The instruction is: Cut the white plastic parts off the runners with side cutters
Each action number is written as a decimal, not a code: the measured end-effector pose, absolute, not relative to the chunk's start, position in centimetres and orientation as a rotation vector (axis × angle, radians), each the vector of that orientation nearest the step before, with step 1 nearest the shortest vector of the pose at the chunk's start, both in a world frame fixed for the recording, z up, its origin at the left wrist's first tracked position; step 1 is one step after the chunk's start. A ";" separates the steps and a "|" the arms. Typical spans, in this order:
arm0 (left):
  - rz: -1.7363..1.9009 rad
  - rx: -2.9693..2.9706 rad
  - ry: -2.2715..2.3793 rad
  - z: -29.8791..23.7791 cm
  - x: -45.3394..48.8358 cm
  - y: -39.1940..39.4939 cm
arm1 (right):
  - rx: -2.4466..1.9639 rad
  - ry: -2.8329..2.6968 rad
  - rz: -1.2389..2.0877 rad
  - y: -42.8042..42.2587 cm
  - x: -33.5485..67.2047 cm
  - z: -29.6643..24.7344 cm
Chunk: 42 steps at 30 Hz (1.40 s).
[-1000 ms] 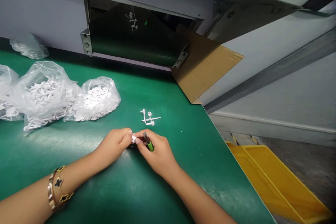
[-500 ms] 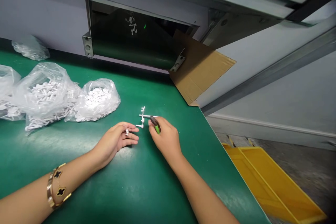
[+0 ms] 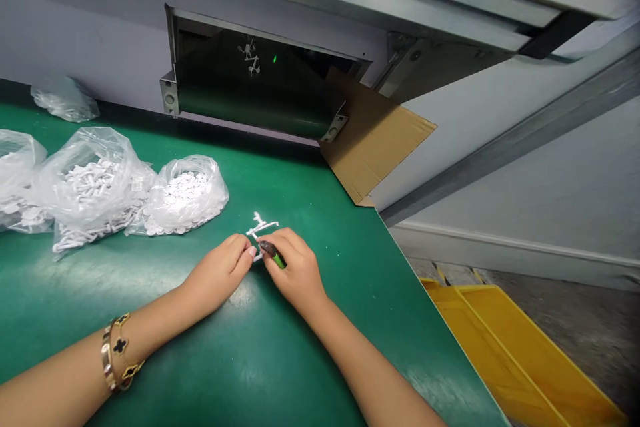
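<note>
A branched white plastic molded piece point(image 3: 261, 224) shows just beyond my fingertips, above the green table point(image 3: 280, 360). My left hand point(image 3: 223, 271) is closed, its thumb and fingers pinching the near end of that piece. Held in my right hand point(image 3: 296, 268) is a small tool point(image 3: 273, 254) with a dark and green body; its working end is hidden at the fingers. The right fingertips also meet the white piece. Both hands are close together, with the tool's dark end beside the left thumb.
Clear bags of small white plastic parts point(image 3: 185, 190) point(image 3: 90, 180) stand at the left. Behind is a conveyor opening point(image 3: 260, 113) with white pieces on the belt point(image 3: 250, 57). A cardboard flap point(image 3: 377, 137) leans at its right. Beyond the table's right edge lies a yellow crate point(image 3: 515, 340).
My left hand has gone from spread fingers to a pinch on the white piece. My right hand, with the tool, has moved left to meet it. The view has shifted slightly.
</note>
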<state>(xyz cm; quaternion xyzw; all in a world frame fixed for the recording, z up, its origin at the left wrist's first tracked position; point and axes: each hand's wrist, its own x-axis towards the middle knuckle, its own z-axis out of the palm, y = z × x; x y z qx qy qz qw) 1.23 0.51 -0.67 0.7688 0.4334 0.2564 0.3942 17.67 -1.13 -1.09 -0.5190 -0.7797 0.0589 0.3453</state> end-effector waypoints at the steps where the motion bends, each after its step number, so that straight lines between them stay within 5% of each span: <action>1: 0.642 1.951 1.092 -0.7 1.3 0.4 | -1.288 -2.040 0.177 -1.4 17.5 -1.0; 16: 0.729 1.530 0.993 -0.5 1.7 0.0 | -1.104 -2.226 -0.352 -2.8 16.8 0.3; 33: 1.050 1.402 1.000 -0.8 1.5 0.0 | -1.019 -1.855 0.198 -3.7 17.2 0.3; 42: 1.002 0.946 0.770 0.1 1.3 -0.3 | -1.627 -2.086 0.314 -2.4 17.5 0.1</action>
